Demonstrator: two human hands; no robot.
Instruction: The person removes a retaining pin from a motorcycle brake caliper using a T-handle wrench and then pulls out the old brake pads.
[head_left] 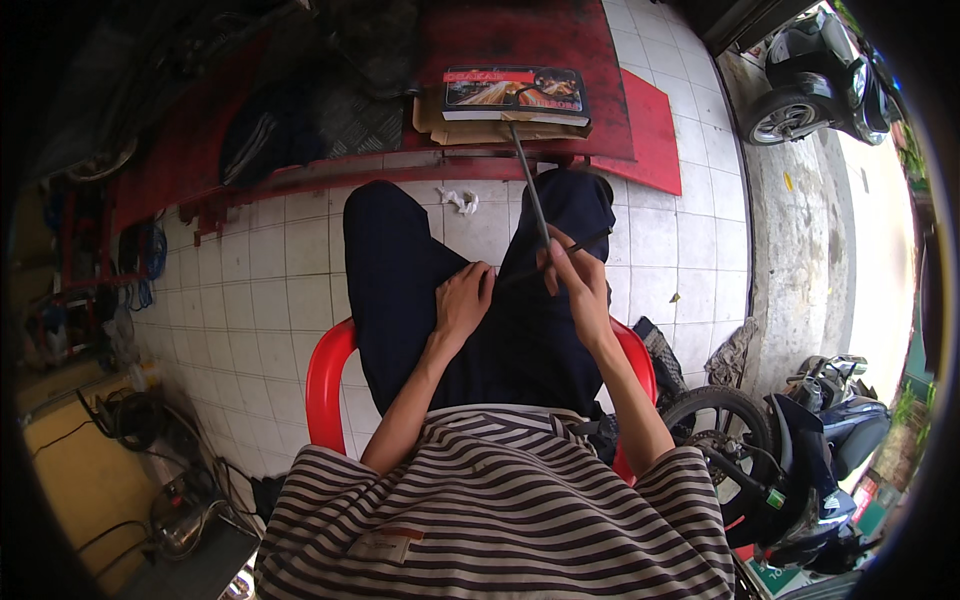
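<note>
My right hand [578, 272] is closed around a long, thin grey rod [531, 185] above my right thigh. The rod slants up and away, its far end reaching the carton at the red platform's edge. A narrow dark strip crosses the same hand, with one end [597, 238] sticking out on the right; its kind is hard to tell against the dark trousers. My left hand [464, 301] is over my lap with its fingers curled in. The strip seems to run toward these fingertips, but whatever they grip is hidden.
A printed box [516, 94] sits in an opened brown carton [440, 128] on the red platform [657, 130]. Crumpled white paper [461, 201] lies on the tiled floor. I sit on a red chair [331, 375]. Motorcycles [800, 450] stand at right; cables and equipment [180, 512] are at lower left.
</note>
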